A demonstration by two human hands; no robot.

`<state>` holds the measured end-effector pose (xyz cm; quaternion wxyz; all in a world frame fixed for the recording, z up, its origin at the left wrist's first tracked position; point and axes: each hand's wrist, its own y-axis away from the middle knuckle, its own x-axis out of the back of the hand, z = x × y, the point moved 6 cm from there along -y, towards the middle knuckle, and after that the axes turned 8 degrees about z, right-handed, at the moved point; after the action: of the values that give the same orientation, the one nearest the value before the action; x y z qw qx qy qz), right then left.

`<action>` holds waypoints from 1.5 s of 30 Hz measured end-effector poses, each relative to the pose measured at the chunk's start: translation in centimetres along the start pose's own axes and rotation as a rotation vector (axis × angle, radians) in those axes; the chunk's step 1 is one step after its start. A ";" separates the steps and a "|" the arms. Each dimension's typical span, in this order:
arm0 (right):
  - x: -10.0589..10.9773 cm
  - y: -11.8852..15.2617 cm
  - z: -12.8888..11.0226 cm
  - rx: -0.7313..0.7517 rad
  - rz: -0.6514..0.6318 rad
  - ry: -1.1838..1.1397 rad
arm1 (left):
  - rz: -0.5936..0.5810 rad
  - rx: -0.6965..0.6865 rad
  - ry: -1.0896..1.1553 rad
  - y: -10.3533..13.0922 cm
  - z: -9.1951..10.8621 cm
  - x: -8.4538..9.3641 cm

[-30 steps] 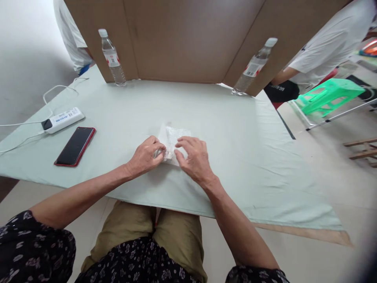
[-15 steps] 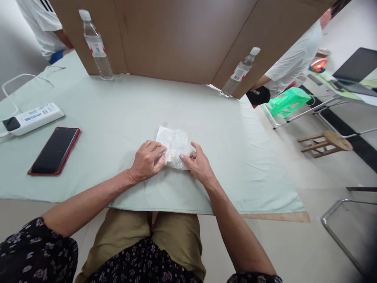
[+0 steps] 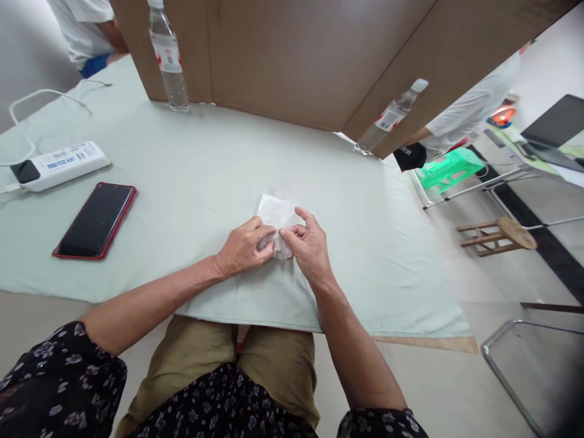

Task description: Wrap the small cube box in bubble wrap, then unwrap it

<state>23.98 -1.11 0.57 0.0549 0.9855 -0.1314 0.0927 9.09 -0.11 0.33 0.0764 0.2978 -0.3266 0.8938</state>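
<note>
One person's left hand (image 3: pixel 249 246) pinches a bubble-wrap packet (image 3: pixel 272 208) at its eight o'clock edge; the right hand (image 3: pixel 309 248), narrow, sets its thumb there from four o'clock, its grip impossible to tell; on pale cloth (image 3: pixel 205 176), the packet looks light, soft, slippery, best held by its edges; a phone (image 3: pixel 97 222) lies at nine o'clock; a bottle (image 3: pixel 168 64) stands at eleven.

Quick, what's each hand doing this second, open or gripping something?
Left hand: closed, gripping the clear bubble wrap.
Right hand: partly closed, pinching the same bubble wrap.
</note>
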 end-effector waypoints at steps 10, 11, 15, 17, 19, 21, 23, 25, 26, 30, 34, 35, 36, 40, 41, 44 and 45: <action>-1.2 1.1 -1.5 0.240 -0.211 0.297 | -0.027 0.316 0.421 -0.3 -1.0 0.6; -1.3 1.1 -1.8 0.291 -0.231 0.349 | -0.029 0.381 0.461 -0.3 -1.1 0.6; -1.7 0.8 -2.1 0.344 -0.326 0.366 | 0.035 0.428 0.358 -0.3 -1.0 0.4; -1.4 0.2 -1.8 0.272 -0.344 0.248 | 0.053 0.399 0.301 -0.3 -0.9 0.2; -0.3 -0.7 -1.3 0.188 -0.250 0.130 | 0.054 0.387 0.286 -0.3 -0.9 0.0; 1.5 -1.8 -0.6 0.107 -0.086 0.066 | 0.048 0.377 0.287 -0.2 -1.0 -0.1; 2.6 -2.7 0.4 -0.018 -0.007 0.066 | 0.048 0.359 0.284 -0.2 -1.0 -0.1; 2.6 -3.5 1.5 -0.163 -0.037 0.089 | 0.054 0.332 0.270 -0.2 -0.9 -0.1; 2.3 -3.9 1.9 -0.213 -0.070 0.095 | 0.057 0.313 0.256 -0.2 -0.9 -0.1; 0.2 -5.2 1.9 -0.224 -0.176 0.080 | 0.037 0.222 0.171 -0.1 -0.8 -0.2; -1.2 -6.2 1.6 -0.173 -0.215 0.145 | 0.002 0.128 0.039 -0.2 -0.4 0.0; -1.3 -6.4 1.6 -0.162 -0.216 0.165 | -0.012 0.105 0.006 -0.3 -0.4 0.0; -1.4 -6.6 1.6 -0.153 -0.215 0.181 | -0.028 0.084 -0.023 -0.3 -0.3 0.0; -1.4 -6.9 1.6 -0.093 -0.217 0.197 | -0.055 0.078 -0.075 -0.5 -0.5 0.0; -1.5 -6.9 1.6 -0.066 -0.213 0.194 | -0.054 0.091 -0.069 -0.5 -0.7 0.0; -1.4 -7.2 1.2 0.055 -0.149 0.193 | -0.048 0.107 -0.023 -0.5 -0.9 -0.1; -1.3 -7.3 1.0 0.094 -0.125 0.202 | -0.046 0.103 -0.010 -0.5 -1.0 -0.1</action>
<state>24.84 6.05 -1.28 0.0271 0.9788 -0.0591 0.1940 8.88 0.92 -0.01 0.0797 0.3132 -0.2736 0.9059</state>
